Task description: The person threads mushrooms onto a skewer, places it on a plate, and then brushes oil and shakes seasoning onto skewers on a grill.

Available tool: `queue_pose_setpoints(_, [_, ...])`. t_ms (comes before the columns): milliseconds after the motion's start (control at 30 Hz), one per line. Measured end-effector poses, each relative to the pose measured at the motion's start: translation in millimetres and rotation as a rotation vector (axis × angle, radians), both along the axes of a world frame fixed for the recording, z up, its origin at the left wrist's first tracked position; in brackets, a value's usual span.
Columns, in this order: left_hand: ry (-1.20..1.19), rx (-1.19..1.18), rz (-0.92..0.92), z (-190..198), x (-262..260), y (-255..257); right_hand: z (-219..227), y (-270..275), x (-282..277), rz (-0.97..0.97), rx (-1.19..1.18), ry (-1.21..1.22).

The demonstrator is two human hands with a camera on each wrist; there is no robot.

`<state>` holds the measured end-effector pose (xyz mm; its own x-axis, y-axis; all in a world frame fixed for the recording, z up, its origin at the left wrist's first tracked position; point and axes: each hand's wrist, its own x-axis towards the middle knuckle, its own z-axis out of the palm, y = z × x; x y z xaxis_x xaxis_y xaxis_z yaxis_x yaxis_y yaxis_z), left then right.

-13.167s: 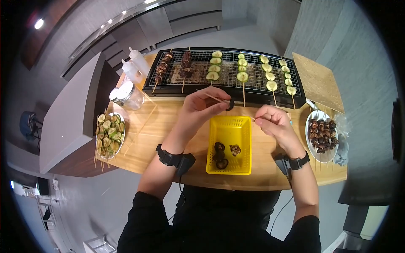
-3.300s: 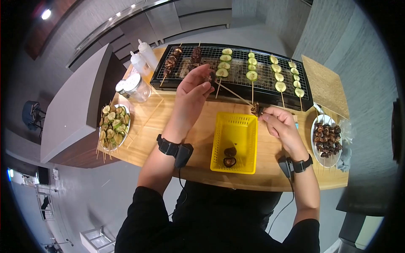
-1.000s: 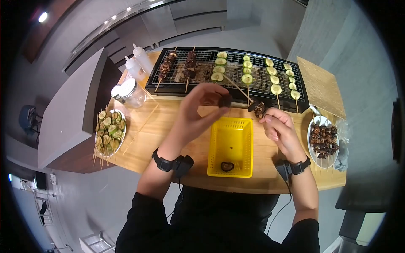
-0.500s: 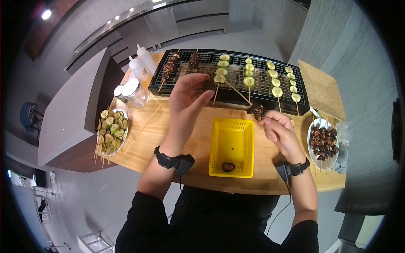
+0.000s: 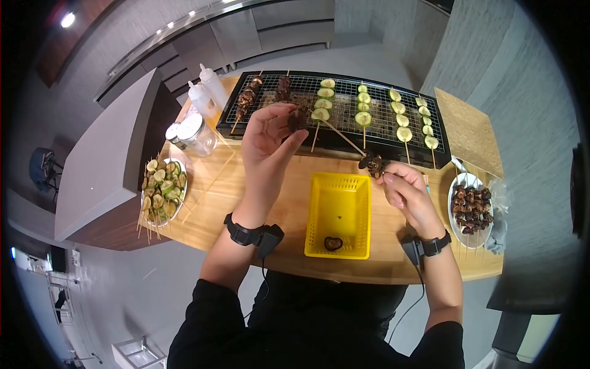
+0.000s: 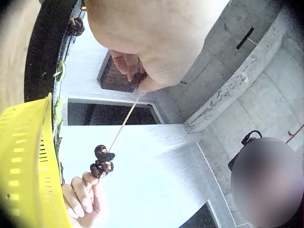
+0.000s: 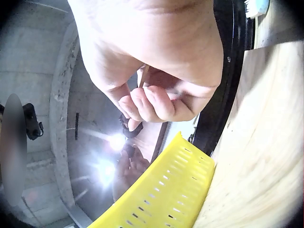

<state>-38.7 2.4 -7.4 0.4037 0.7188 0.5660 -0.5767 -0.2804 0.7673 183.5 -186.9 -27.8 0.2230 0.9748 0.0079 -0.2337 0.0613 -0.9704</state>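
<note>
My left hand (image 5: pixel 264 138) pinches a dark shiitake mushroom (image 5: pixel 297 120) between thumb and fingers, raised in front of the grill. Lower and to the right, my right hand (image 5: pixel 412 194) grips the lower end of a wooden skewer (image 5: pixel 344 137). Threaded on it, right at the right fingertips, are dark mushrooms (image 5: pixel 372 165), also plain in the left wrist view as a small stack (image 6: pixel 102 164). The skewer's bare upper part points up toward the left hand. Below both hands stands a yellow basket (image 5: pixel 367 215) with one mushroom (image 5: pixel 333 243) near its front end.
Behind the hands, a black grill (image 5: pixel 295 131) bears several zucchini and mushroom skewers. Plates of skewers stand at left (image 5: pixel 178 209) and right (image 5: pixel 456 221). Jars (image 5: pixel 195 132) and squeeze bottles (image 5: pixel 212 86) stand back left; a board (image 5: pixel 473 132) lies right of the grill.
Over the last second my left hand has moved up and left with its mushroom. Since the earliest frame, mushrooms have gone onto the skewer, and the basket's several mushrooms have dropped to one.
</note>
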Motion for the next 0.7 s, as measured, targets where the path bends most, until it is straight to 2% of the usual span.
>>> queue_pose_setpoints(700, [0.005,-0.033,0.025,2.0,-0.2,-1.8,2.1,-2.4,-0.2,0.038,0.004,-0.012])
